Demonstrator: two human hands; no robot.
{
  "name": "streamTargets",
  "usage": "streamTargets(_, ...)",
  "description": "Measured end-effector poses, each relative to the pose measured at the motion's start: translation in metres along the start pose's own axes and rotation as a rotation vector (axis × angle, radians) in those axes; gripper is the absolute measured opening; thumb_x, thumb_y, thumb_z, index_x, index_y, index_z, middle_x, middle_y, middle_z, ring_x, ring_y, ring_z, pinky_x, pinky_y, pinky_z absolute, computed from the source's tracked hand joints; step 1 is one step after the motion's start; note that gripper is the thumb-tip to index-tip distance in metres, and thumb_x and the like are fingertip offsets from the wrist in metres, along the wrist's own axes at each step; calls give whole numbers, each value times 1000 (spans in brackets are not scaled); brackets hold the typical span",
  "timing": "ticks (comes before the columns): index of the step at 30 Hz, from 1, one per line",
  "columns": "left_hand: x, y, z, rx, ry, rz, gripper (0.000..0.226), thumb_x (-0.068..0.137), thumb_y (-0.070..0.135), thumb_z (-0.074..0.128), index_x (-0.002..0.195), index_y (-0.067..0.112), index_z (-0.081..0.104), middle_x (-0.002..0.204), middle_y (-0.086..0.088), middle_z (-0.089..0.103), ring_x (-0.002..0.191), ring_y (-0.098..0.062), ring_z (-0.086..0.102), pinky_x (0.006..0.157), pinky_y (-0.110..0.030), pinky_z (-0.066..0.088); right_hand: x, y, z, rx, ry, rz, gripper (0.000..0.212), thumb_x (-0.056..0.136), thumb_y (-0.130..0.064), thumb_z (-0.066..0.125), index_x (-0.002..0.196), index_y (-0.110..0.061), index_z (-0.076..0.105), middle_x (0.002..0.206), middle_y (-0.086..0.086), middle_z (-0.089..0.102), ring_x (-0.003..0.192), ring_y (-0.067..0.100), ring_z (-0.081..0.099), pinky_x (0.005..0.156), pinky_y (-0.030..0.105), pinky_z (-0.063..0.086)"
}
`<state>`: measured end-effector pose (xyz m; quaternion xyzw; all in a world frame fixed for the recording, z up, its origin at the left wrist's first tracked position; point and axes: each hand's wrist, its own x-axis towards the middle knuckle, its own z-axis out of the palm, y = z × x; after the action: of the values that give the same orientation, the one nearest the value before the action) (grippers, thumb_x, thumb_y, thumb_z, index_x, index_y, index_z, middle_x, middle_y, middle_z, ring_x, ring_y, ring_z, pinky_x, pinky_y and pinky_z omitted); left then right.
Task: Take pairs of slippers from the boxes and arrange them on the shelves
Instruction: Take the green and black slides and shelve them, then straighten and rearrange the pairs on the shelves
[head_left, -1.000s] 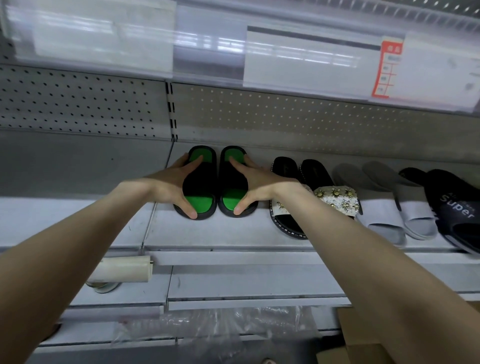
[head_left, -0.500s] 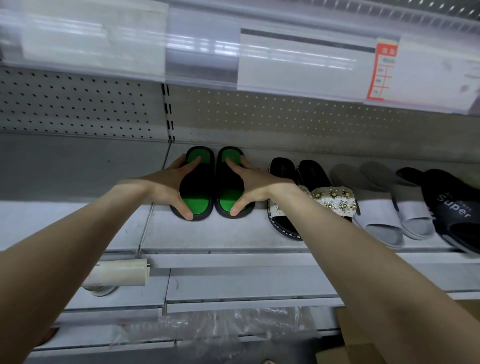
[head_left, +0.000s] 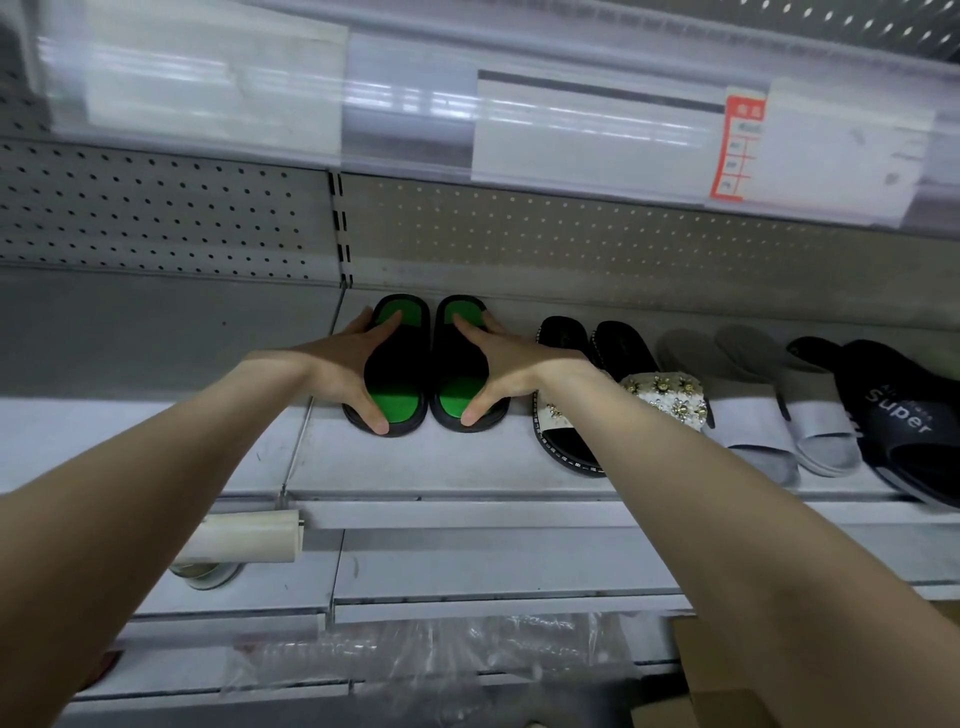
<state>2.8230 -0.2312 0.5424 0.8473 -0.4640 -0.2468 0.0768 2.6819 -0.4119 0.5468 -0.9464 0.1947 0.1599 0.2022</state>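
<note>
Slippers with green insoles, two in number, lie close side by side on the grey shelf (head_left: 415, 462). The left hand (head_left: 343, 369) grips the left green slipper (head_left: 400, 400) and the right hand (head_left: 504, 364) grips the right green slipper (head_left: 457, 395). Each thumb hooks the near end, and the fingers reach along the outer edge to the far end. To the right lie three more pairs: two jewelled slippers (head_left: 670, 395), two grey slippers (head_left: 748, 415) and two dark slippers (head_left: 898, 415), one marked "Super".
</note>
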Motion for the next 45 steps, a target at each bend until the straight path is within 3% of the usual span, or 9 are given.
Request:
streamTargets(3,-2,6,-5,-1,19,9,133,55,45,85,146,37,-11,157,5,-14,146,-19,1,116,-36,20,-10,-5,-10,10,12,-19,122,65,-34,84,151,-31,-3,160,2,-5,146,24,12,115,37,25)
streamTargets(6,-6,15,-15,-31,28,21,123,58,49,83,149,31,2,158,2,9,144,-20,15,116,-35,21,-24,-10,-26,-11,47,-13,104,70,-30,82,151,-18,18,156,3,23,141,23,27,111,31,28)
streamTargets(11,-22,52,-41,41,95,78,90,68,50,75,142,22,33,148,-2,36,134,-25,36,110,-35,31,-56,-14,-58,-106,77,26,66,75,-29,78,130,-3,53,129,14,57,118,30,54,96,36,45)
streamTargets(14,-26,78,-50,99,103,115,77,70,51,74,135,24,43,142,-3,44,126,-25,43,102,-31,36,-76,-2,-71,-56,124,55,70,73,-26,80,134,-9,51,133,10,55,121,25,52,99,29,43)
streamTargets(17,-27,100,-47,130,94,121,88,66,56,75,140,24,37,145,-1,40,130,-25,40,104,-32,35,-94,15,-79,-33,136,77,76,71,-27,82,137,-12,47,138,5,52,123,21,51,97,23,39)
streamTargets(23,-22,156,-25,90,87,139,88,70,46,76,143,24,31,148,1,34,134,-21,35,109,-31,30,-130,61,-87,-71,109,170,69,70,-36,81,130,-17,53,131,5,56,119,26,53,102,37,43)
streamTargets(27,-12,190,2,79,6,101,92,71,49,74,144,15,30,144,-1,40,130,-23,41,105,-28,34,-147,94,-81,-80,85,258,90,54,-54,84,133,-25,51,134,1,54,117,25,54,101,38,45)
streamTargets(40,14,223,65,-70,153,68,104,64,27,84,147,20,23,150,-1,35,136,-21,36,111,-32,32,-147,161,-54,-56,52,128,90,71,-37,80,146,-22,32,147,5,41,131,25,43,108,32,36)
streamTargets(45,20,219,70,-82,207,49,93,67,20,82,145,21,31,146,-3,42,133,-22,40,110,-31,33,-131,161,-41,-101,27,124,79,72,-38,79,138,-12,44,137,9,52,120,29,52,102,38,43)
